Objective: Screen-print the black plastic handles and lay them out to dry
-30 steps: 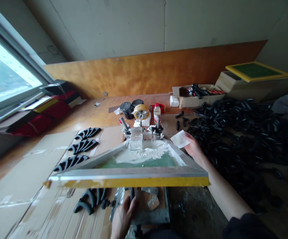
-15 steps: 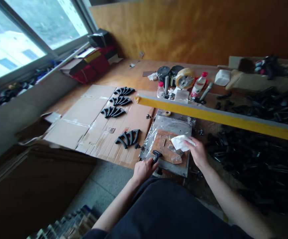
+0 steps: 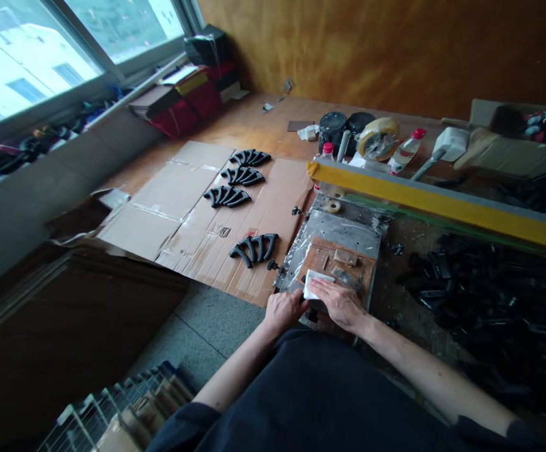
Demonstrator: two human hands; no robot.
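Observation:
My left hand [image 3: 283, 311] is closed around the grip of a black plastic handle [image 3: 305, 296] at the near edge of a metal plate [image 3: 332, 225]. Its far end is mostly covered by a folded white cloth [image 3: 316, 285]. With my right hand [image 3: 341, 305] I press this cloth down on the handle, fingers laid over it. Both hands are close together, just in front of a brown board [image 3: 320, 248] fixed on the plate. Small clear blocks [image 3: 345, 258] sit on that board.
Rows of curved black handles [image 3: 227, 197] lie on flattened cardboard [image 3: 197, 233] to the left. A yellow-edged bar [image 3: 423, 191] crosses above the bench at right. Beyond it are a tape roll [image 3: 379, 138] and bottle [image 3: 407, 150]. Black parts [image 3: 480, 295] are heaped right.
My right hand has moved left and down, bringing the white cloth onto the black handle. The left hand still grips the handle. The view has shifted slightly.

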